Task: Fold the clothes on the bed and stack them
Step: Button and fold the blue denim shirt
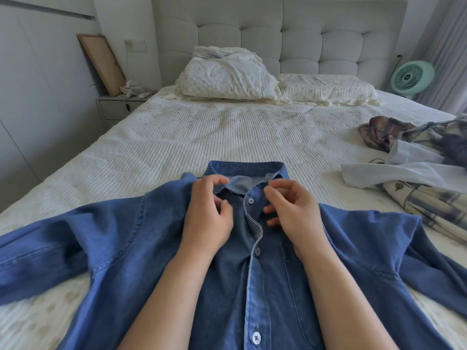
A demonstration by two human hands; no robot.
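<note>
A blue denim shirt [265, 286] lies front-up on the near part of the bed [177, 137], collar toward the headboard [278, 34], sleeves spread out to both sides. Both hands are at the collar. The left hand [208, 210] rests on the shirt's left side of the neck opening, fingers curled, fingertips touching the collar edge. The right hand [290, 205] sits just beside the top button, fingers curled loosely; whether it actually pinches the fabric I cannot tell. To the right of the shirt lies a heap of unfolded clothes [417, 168], plaid and pale. Two pillows [227, 77] lie beyond the shirt, against the headboard.
</note>
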